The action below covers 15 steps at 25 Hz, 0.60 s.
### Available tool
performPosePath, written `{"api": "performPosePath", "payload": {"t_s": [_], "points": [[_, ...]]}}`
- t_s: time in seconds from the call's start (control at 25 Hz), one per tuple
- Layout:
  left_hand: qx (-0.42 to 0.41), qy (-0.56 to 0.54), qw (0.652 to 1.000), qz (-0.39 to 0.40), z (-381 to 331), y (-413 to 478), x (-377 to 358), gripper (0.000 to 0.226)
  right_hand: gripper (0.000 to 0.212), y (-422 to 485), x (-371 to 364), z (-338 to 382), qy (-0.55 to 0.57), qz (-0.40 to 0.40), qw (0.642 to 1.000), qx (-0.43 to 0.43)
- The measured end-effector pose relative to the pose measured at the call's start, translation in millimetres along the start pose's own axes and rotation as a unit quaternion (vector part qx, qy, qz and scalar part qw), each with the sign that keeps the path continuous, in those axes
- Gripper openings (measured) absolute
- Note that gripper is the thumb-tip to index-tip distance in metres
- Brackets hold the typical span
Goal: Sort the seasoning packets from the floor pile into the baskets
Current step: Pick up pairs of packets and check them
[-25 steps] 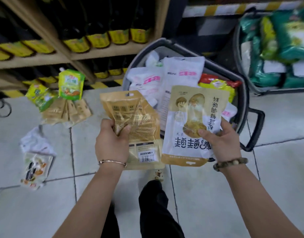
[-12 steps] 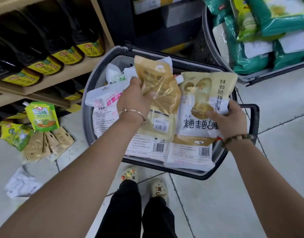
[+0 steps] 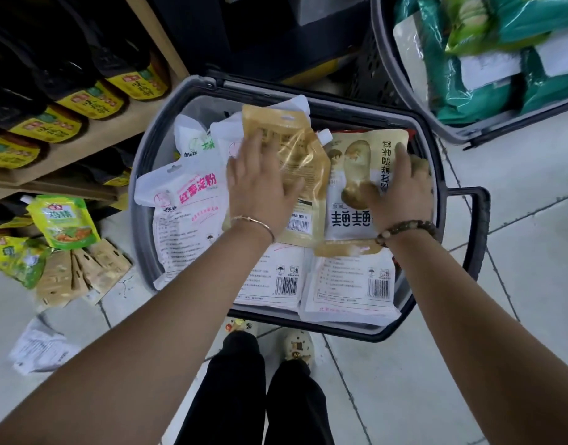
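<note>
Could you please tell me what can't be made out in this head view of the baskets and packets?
All head view.
Right hand: pinching or only pressing the white packet? Its outer fingers are blurred.
Grey basket bottom: covered by packets.
Second basket: cut off by the top and right edges.
Floor pile: cut off by the left edge.
Gold packet print: too small, under glare.

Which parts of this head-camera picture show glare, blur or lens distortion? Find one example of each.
Head view: glare glints on the gold packet under the left hand; the white floor packet at the left edge is smeared; the wide-angle lens bows the wooden shelf and grey basket rim.
</note>
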<state>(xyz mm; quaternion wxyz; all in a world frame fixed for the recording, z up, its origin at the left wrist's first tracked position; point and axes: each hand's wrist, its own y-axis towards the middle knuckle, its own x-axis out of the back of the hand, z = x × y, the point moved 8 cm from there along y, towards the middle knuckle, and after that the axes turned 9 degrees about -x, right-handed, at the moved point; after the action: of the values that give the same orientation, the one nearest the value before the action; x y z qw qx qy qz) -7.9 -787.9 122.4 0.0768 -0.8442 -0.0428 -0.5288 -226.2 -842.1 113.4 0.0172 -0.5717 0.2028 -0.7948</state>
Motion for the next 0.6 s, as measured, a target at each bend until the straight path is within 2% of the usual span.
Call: {"api": "performPosePath", "payload": {"t_s": [0.04,0.12,0.24,0.48,0.6], "points": [[-0.039,0.046,0.997,0.043,-10,-3,-11,0.074,0.071,-5,-3,11,-0.008,0.003,0.999,0.033],[-0.062,0.115,0.985,0.112,-15,-7,-32,0.076,0.066,-16,-21,25,-0.046,0.038,0.996,0.073],[-0.063,0.157,0.974,0.152,-9,-5,-49,0.077,0.062,-26,-51,19,-0.122,0.088,0.984,0.095],[-0.062,0.168,0.976,0.126,-9,0,-58,0.062,0.071,-20,-79,6,-0.162,0.113,0.976,0.096],[-0.051,0.158,0.976,0.138,-11,4,-56,0.058,0.07,-18,-81,8,-0.179,0.12,0.973,0.088]]}}
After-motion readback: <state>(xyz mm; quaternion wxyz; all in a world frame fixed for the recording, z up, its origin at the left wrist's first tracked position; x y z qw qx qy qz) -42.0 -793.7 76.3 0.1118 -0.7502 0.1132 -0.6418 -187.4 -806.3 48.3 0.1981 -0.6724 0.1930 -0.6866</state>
